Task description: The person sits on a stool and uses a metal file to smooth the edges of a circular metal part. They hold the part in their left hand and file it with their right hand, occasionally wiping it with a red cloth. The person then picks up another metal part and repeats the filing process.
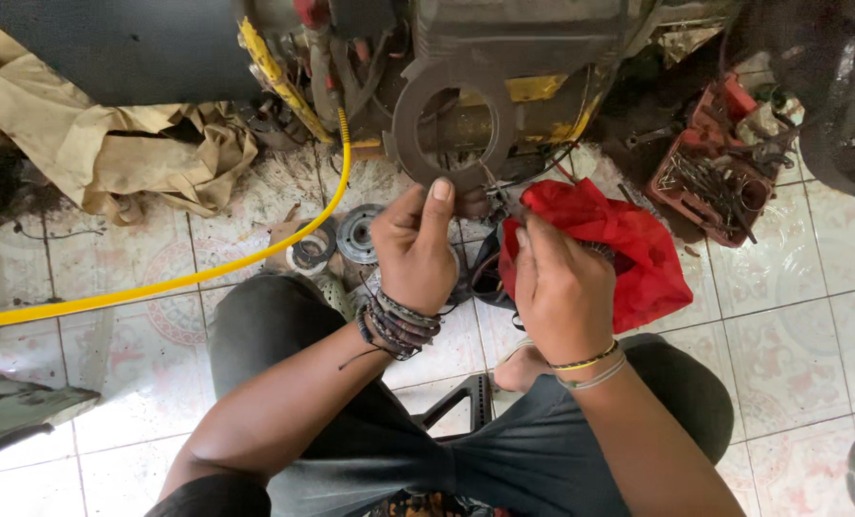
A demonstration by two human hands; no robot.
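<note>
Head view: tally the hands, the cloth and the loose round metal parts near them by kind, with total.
Hands: 2, left hand, right hand
Red cloth: 1
Large flat ring plate: 1
Round parts on floor: 2, dark ring, grey disc
Total: 6

Both forearms were bare, with no sleeves in view. The left hand point(414, 251), at the centre of the frame, carried a thick stack of dark braided and beaded bracelets point(399, 324) at the wrist, one loose thread trailing off them. The right hand point(562, 287), just right of centre, wore two thin bands point(590, 369), one yellow and one pale. Dark trousers point(370, 421) covered the legs along the lower edge, and a bare foot point(521, 368) showed between the knees.
</note>
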